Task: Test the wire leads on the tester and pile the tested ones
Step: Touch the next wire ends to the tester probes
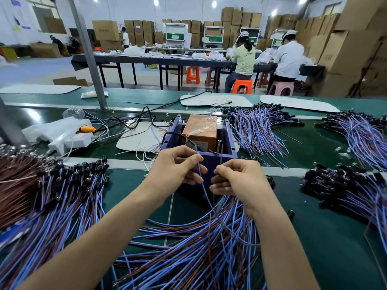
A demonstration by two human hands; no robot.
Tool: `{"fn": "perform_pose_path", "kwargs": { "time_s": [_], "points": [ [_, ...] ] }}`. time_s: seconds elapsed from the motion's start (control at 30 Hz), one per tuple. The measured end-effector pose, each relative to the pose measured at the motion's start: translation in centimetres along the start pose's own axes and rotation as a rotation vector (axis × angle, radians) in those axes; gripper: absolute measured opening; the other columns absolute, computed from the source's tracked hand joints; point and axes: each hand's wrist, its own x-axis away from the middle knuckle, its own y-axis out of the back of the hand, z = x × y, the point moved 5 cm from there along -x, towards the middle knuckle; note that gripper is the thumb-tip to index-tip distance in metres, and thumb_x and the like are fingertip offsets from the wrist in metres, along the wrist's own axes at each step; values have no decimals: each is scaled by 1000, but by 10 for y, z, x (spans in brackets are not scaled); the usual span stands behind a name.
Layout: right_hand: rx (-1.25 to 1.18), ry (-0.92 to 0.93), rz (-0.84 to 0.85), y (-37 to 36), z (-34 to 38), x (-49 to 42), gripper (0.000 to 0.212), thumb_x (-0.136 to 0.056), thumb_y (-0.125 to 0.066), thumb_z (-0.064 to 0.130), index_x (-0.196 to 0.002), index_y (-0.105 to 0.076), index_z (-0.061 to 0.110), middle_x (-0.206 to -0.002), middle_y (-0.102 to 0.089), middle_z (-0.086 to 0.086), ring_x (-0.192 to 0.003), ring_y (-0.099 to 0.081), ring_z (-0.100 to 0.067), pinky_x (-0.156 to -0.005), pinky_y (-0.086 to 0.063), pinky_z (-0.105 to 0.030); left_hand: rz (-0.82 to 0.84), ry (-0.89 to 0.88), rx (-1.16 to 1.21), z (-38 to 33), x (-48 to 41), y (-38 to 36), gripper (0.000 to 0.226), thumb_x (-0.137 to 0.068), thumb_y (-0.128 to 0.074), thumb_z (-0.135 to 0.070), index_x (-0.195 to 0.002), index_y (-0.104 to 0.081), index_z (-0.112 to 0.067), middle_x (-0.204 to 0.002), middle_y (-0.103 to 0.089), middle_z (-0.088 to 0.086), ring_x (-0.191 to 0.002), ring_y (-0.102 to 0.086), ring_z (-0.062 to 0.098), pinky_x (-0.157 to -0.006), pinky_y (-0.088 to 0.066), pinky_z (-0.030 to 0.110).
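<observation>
Both of my hands are up in front of the tester, fingers curled. My left hand pinches the blue wire between thumb and forefinger, and its tip reaches up towards the left spring contact. My right hand pinches the brown wire, which runs up towards the right spring contact; I cannot tell whether either tip touches. Both wires of this lead hang below my hands and curve down to the right.

The tester is a purple open-topped box just beyond my fingers, with an orange block inside it.

Under my wrists lies a loose pile of blue and brown leads on the green counter. A bigger pile with black end caps spreads to my left, and another to my right. Two more bundles lie farther back on the right, past the tester.
</observation>
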Motion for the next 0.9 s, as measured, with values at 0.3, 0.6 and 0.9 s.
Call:
{"fn": "perform_pose_path", "kwargs": {
  "time_s": [0.3, 0.6, 0.9],
  "points": [
    [235, 81, -141, 2, -12, -11, 21, -93, -57, 8, -75, -66, 11, -47, -60, 1, -34, -52, -10, -37, -39, -17, -86, 100, 6, 14, -10, 11, 20, -95, -56, -12, -80, -67, -4, -60, -69, 1, -48, -64, 9, -49, -51, 17],
    [267, 178, -141, 2, -8, -11, 21, -92, -59, 12, -74, -71, 18, -47, -60, 3, -35, -46, -7, -45, -39, -18, -135, 98, 21, 18, -15, 18, 21, -96, -55, -13, -79, -66, -4, -62, -71, 4, -49, -65, 11, -48, -50, 17],
    [278, 191, -148, 4, -9, -14, 21, -91, -61, 16, -73, -72, 19, -47, -59, 5, -35, -42, -1, -50, -34, -22, -162, 121, 27, 27, -20, 20, 23, -95, -56, -12, -76, -66, -5, -60, -70, 3, -47, -64, 10, -47, -49, 16]
  ]
}}
